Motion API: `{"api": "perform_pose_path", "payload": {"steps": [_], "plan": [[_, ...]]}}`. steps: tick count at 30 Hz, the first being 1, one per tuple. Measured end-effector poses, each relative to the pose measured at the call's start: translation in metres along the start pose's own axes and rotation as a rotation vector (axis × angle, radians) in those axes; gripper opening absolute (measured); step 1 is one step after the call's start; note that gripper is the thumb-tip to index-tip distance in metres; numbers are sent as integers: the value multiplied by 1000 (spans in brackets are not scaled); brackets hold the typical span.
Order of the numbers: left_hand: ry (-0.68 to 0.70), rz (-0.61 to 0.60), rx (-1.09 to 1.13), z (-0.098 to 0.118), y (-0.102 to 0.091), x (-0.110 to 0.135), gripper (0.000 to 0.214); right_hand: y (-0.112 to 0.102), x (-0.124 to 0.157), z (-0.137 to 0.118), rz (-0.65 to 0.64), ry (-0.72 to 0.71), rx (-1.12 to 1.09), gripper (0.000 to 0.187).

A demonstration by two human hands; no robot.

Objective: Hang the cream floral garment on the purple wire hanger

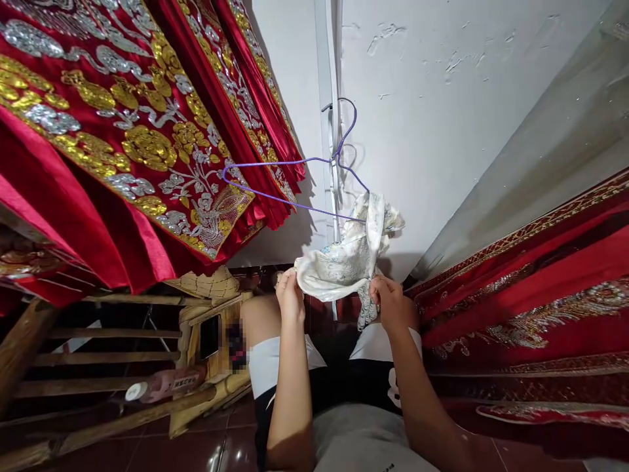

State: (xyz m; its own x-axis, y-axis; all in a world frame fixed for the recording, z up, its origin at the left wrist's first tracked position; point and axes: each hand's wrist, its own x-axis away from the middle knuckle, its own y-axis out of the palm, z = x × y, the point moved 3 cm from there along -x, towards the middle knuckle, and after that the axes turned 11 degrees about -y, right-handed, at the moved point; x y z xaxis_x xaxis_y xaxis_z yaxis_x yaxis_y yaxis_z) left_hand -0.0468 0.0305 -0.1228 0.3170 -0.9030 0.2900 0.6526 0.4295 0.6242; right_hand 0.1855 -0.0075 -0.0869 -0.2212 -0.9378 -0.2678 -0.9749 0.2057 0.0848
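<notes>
Head view: one pale wall (417, 144) fills the upper middle, flanked on its left by red hanging cloth (142, 151) worked in gold and silver sequins, in several overlapping folds whose number I cannot tell, and on its right by one more red drape (555, 314) with beaded trim. Low on the left is one slatted wooden bench (108, 358). Next in size is one purple hanger (335, 158), its hook up by a pale vertical strip on the wall, its left end bare. One white garment (339, 267), patterned and bunched, is in front of the wall above the person's lap, a band of it looped over the right end of the hanger and its lower edge sagging in a curve between the hands. Two hands are in view, both nearly closed. The left hand (291, 295) pinches the garment's left edge between thumb and fingers; the right hand (388, 298) grips it near the base of the looped band, fingers curled, with a loose patterned end hanging just beside it. Smaller still, one pinkish bottle (170, 383) with a white cap lies on its side on the bench, and near it is one dark flat rectangle (211, 335).
</notes>
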Motion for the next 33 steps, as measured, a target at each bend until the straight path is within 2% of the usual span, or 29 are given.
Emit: {"api": "perform_pose_path", "payload": {"steps": [3,5,7,10,13,15,18,20,22,24,26,29,30,31,33], "plan": [[24,-174,-24,10,16,19,38,2,1,8,-103,51,178,43],[69,-305,-100,15,32,38,37,8,-1,9,-129,50,218,44],[129,-430,-272,16,50,59,33,20,-3,8,-183,63,112,47],[246,-589,-620,15,72,87,26,40,-4,3,-314,203,-218,68],[347,-613,-930,14,79,101,18,48,-2,-7,-305,325,-412,73],[326,-585,-1058,14,75,99,30,48,0,-15,-309,331,-452,68],[220,-599,-1017,15,63,87,55,50,4,-23,-484,304,-440,51],[160,-644,-895,18,57,76,64,51,3,-27,-546,272,-422,44],[107,-714,-816,22,53,64,71,48,-5,-32,-532,220,-385,39],[63,-804,-877,27,50,55,73,43,-19,-41,-530,143,-289,30],[29,-921,-1051,28,47,52,67,37,-39,-52,-500,19,-127,17],[60,-1034,-1293,24,36,59,35,25,-76,-69,-232,-229,102,15],[92,-1027,-1323,23,32,63,25,23,-88,-73,-138,-303,142,9],[125,-1000,-1331,22,27,67,18,23,-98,-74,-86,-351,160,11],[161,-928,-1326,23,16,73,15,28,-118,-67,-112,-354,162,35]]}}
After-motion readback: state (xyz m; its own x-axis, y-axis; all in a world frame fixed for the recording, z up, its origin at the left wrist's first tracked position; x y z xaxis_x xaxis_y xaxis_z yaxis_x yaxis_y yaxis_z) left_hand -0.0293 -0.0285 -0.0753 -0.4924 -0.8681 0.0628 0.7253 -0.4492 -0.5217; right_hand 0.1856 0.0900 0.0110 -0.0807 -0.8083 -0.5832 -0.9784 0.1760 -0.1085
